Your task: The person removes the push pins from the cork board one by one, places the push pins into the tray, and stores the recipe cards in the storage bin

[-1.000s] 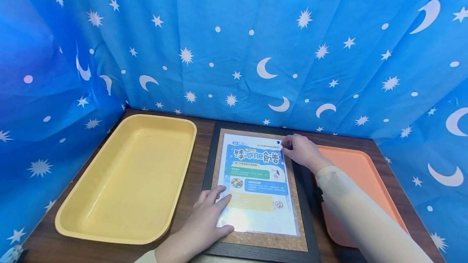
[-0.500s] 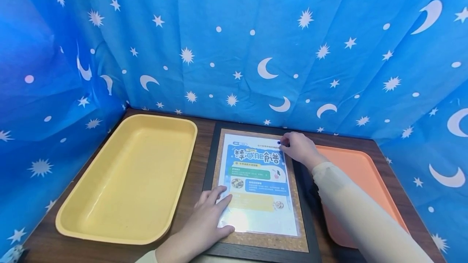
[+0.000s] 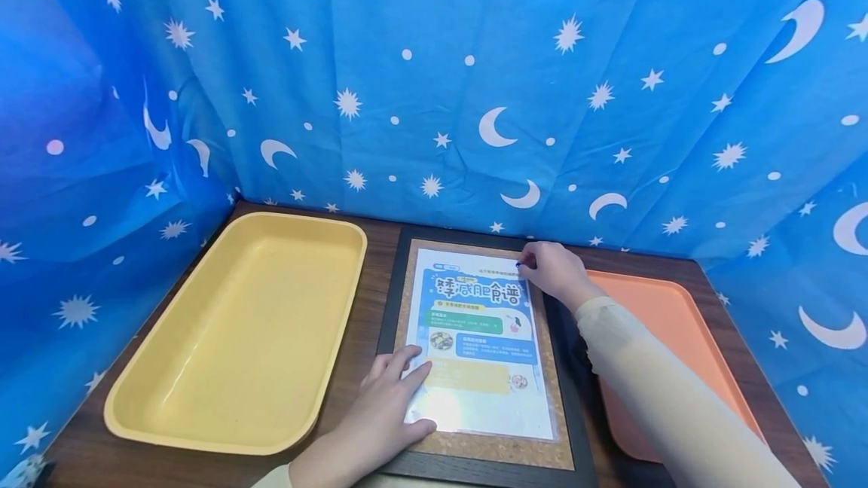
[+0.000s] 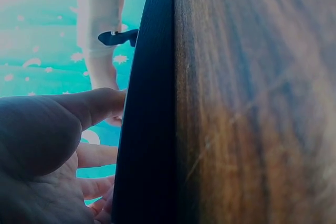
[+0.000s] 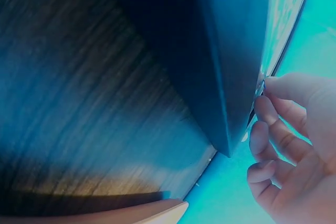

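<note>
A laminated sheet printed with Chinese text and pictures lies on a cork board with a black frame. My left hand rests at the sheet's lower left edge, fingers spread and touching it. At the sheet's top right corner, my right hand pinches a small dark push pin between thumb and index finger. The pin's lower part is hidden. In the right wrist view the thumb and fingertips of the right hand meet at the board's far edge. The left wrist view has the left hand beside the frame.
A deep yellow tray stands left of the board on the dark wooden table. To the right lies an orange tray, partly under the right forearm. Blue curtain with moons and stars hangs close behind and at both sides.
My right thumb and index finger have closed onto the push pin, which showed apart from them a second ago. The left hand stays where it was.
</note>
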The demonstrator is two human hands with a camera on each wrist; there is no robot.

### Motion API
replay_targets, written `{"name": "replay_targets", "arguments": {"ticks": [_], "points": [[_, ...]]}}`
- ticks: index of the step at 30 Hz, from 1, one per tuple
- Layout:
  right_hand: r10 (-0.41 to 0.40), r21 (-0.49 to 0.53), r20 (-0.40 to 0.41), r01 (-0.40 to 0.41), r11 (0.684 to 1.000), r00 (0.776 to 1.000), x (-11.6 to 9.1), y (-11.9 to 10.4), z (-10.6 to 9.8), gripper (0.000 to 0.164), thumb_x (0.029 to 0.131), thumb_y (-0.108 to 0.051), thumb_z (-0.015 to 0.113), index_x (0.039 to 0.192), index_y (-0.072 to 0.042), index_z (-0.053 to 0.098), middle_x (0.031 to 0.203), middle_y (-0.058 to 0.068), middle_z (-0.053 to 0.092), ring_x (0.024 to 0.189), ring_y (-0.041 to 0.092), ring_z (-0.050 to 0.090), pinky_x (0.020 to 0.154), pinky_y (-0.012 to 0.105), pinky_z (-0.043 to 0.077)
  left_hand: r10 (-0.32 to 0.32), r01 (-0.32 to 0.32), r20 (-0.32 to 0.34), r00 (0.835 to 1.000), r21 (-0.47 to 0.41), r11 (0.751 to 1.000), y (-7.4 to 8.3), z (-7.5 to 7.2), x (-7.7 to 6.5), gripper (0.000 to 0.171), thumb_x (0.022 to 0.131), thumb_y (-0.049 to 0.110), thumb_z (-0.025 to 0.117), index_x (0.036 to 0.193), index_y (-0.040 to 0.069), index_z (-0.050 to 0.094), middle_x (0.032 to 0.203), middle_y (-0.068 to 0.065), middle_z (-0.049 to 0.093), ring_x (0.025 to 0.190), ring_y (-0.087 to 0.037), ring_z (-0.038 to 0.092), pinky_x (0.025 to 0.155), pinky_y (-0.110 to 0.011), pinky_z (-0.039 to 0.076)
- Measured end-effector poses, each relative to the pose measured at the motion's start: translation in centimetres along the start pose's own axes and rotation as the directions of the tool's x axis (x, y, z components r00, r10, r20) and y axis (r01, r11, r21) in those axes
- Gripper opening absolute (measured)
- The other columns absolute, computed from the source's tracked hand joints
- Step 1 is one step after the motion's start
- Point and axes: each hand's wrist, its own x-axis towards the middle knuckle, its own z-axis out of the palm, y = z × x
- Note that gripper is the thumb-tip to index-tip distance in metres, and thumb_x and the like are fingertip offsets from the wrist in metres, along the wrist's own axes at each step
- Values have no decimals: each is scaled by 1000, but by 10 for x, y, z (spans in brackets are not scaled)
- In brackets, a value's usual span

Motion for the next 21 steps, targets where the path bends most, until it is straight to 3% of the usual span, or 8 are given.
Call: {"name": "replay_targets", "arguments": {"ticks": [6,12,21], "points": [[-36,-50,-28,35,998,999,3,0,0,19,96,-27,73,107,-12,75,99,7,74,89,25,66,84,44,58,2,-2,-10,1000,-3,1000,0,-1,0,75,79,41,85,143,7,62,157,-12,45,131,-33,43,103,-58,43],[-7,-36,5,7,999,1000,6,0,0,23,97,-29,71,110,-11,75,103,8,76,91,26,67,89,47,59,-5,5,-5,1000,-2,1000,0,-1,0,75,79,41,85,143,8,62,158,-11,44,132,-33,43,103,-58,42],[67,48,39,-69,996,997,6,2,2,25,97,-32,70,107,-9,73,98,9,74,87,26,66,80,40,58,-8,8,2,1000,-3,1000,0,-1,0,76,79,42,85,144,8,61,158,-11,44,132,-33,42,104,-58,42]]}}
